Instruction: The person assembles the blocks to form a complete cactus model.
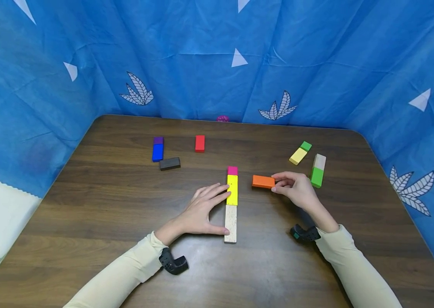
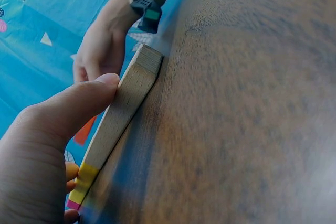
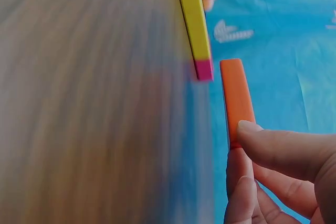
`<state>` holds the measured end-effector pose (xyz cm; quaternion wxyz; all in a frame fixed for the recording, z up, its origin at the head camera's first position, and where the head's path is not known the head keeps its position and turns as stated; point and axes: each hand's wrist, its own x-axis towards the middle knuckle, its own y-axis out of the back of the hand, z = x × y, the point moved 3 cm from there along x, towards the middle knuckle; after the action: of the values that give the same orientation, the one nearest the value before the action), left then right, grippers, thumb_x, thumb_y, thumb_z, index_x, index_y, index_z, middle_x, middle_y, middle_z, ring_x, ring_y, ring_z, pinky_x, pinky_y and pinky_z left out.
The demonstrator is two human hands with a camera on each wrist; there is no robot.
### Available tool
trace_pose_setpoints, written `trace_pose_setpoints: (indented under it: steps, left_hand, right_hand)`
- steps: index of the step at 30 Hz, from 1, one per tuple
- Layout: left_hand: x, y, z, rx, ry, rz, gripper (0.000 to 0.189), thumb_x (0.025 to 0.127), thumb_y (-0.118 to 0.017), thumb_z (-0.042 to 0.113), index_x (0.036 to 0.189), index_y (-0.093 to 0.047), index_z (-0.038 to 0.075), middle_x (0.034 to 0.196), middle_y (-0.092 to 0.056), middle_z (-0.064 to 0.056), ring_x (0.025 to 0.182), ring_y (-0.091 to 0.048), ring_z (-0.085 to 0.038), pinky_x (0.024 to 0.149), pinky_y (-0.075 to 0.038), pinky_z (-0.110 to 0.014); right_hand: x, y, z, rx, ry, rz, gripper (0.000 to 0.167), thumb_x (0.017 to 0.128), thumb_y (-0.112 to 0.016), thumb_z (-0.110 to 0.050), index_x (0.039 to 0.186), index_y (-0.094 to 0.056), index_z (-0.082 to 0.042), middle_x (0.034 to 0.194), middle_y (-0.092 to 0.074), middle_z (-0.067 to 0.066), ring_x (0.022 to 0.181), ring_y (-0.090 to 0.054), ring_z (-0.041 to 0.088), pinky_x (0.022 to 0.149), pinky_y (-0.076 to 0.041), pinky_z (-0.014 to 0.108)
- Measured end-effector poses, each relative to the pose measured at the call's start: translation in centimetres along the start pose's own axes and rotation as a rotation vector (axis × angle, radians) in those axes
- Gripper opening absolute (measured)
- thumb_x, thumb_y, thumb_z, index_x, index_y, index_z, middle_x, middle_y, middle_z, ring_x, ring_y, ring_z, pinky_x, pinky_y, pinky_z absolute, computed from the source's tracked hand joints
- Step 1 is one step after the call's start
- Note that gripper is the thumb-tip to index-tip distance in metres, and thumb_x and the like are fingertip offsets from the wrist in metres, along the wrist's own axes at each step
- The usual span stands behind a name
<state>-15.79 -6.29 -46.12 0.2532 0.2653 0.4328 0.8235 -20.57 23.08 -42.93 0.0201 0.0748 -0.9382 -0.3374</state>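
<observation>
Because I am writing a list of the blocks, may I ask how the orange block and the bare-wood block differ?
The bare-wood block looks longer than the orange block. The orange block runs crosswise in the head view; the bare-wood block runs near to far. The right grip pinches the orange block, while the bare-wood block meets the bright yellow block end to end. Both are oblong.

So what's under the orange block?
Brown tabletop shows around the orange block, pinched by the right hand; whatever lies directly beneath is covered, so contact can't be confirmed.
</observation>
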Motion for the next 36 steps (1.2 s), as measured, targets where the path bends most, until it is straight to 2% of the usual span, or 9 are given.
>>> trace_pose_setpoints:
  steps: [4, 9, 36]
  left_hand:
    - [0.0, 0.0, 0.0, 0.000, 0.001, -0.002, 0.096, 0.068, -0.077, 0.060, 0.147, -0.045, 0.013, 0.156, -0.038, -0.002, 0.146, -0.030, -0.029, 0.113, -0.025, -0.054]
    - [0.0, 0.0, 0.0, -0.005, 0.014, -0.017, 0.097, 0.069, -0.076, 0.060, 0.148, -0.044, 0.014, 0.157, -0.037, -0.002, 0.147, -0.028, -0.028, 0.113, -0.024, -0.054]
    - [0.0, -0.1, -0.2, -0.012, 0.024, -0.036, 0.097, 0.070, -0.074, 0.063, 0.149, -0.042, 0.016, 0.158, -0.035, 0.000, 0.148, -0.026, -0.028, 0.114, -0.023, -0.055]
  right_hand:
    - [0.7, -1.5, -0.9, -0.001, 0.014, -0.038, 0.032, 0.082, -0.077, -0.006, 0.114, -0.071, -0.003, 0.089, -0.073, 0.013, 0.073, -0.064, 0.015, 0.059, -0.049, 0.022]
    - [1.0, -2.6, -1.2, 0.001, 0.016, -0.048, 0.032, 0.081, -0.078, -0.006, 0.112, -0.071, -0.003, 0.087, -0.073, 0.013, 0.072, -0.063, 0.016, 0.057, -0.045, 0.023]
    - [1.0, -3.9, -1.4, -0.023, 0.060, -0.059, 0.031, 0.080, -0.079, -0.007, 0.110, -0.072, -0.002, 0.091, -0.073, 0.013, 0.072, -0.065, 0.017, 0.059, -0.048, 0.022]
